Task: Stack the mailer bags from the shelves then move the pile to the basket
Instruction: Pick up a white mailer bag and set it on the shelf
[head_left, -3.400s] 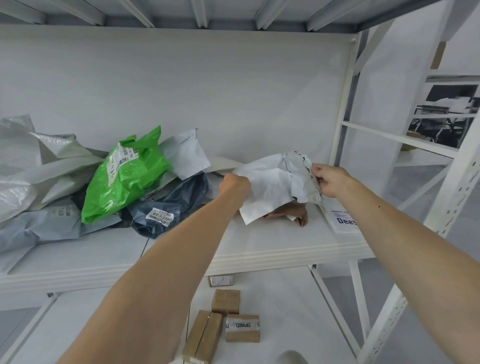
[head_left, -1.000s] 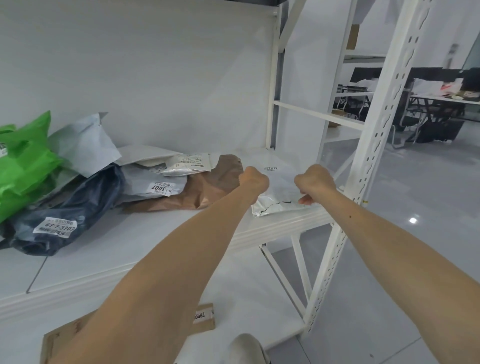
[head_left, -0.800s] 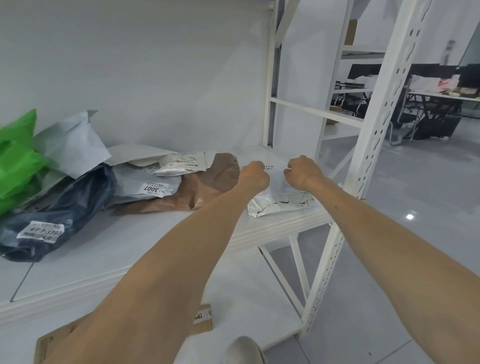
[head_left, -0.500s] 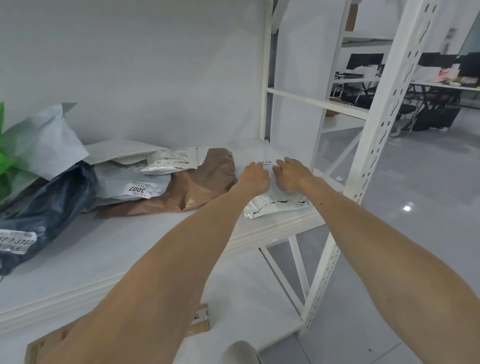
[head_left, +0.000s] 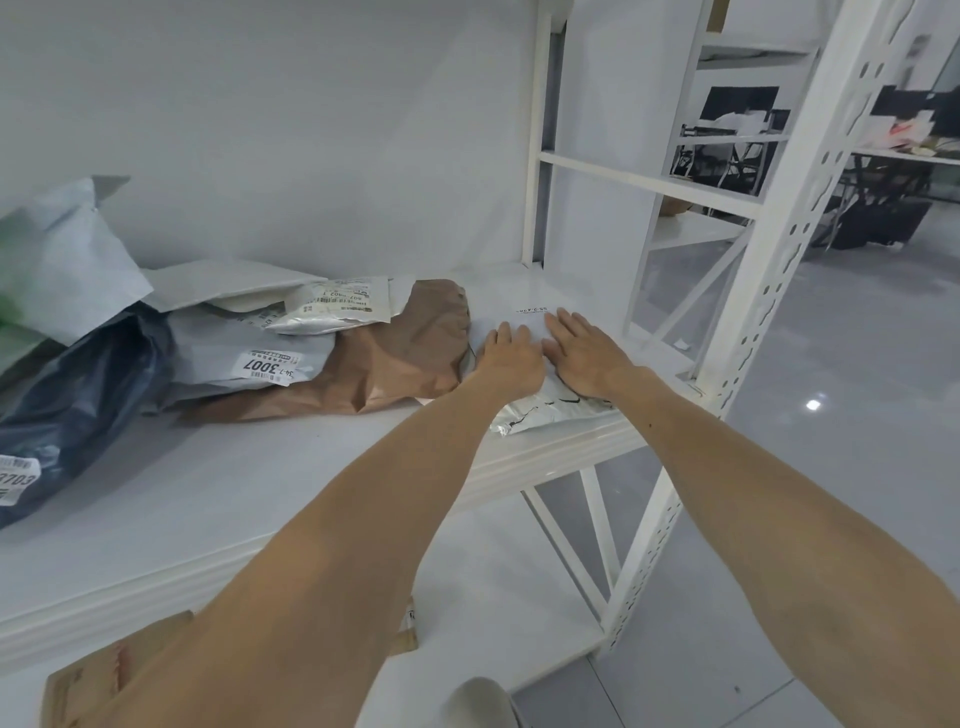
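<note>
A white mailer bag (head_left: 550, 410) lies flat at the right end of the white shelf (head_left: 291, 483), near its front edge. My left hand (head_left: 511, 358) and my right hand (head_left: 584, 351) both press flat on top of it, fingers straight, side by side. To the left lie a brown mailer bag (head_left: 395, 358), a grey bag with a "3007" label (head_left: 244, 358), a small silver bag (head_left: 337, 312), a dark blue bag (head_left: 78, 400) and a pale blue bag (head_left: 67, 260). No basket is in view.
A white perforated upright post (head_left: 769, 270) stands just right of the hands. Cardboard boxes (head_left: 88, 680) sit on the lower shelf below. Grey floor opens to the right, with desks far behind.
Both hands went from gripping the white bag to lying flat on it, fingers spread out. The view swung right, so the green bag left the frame.
</note>
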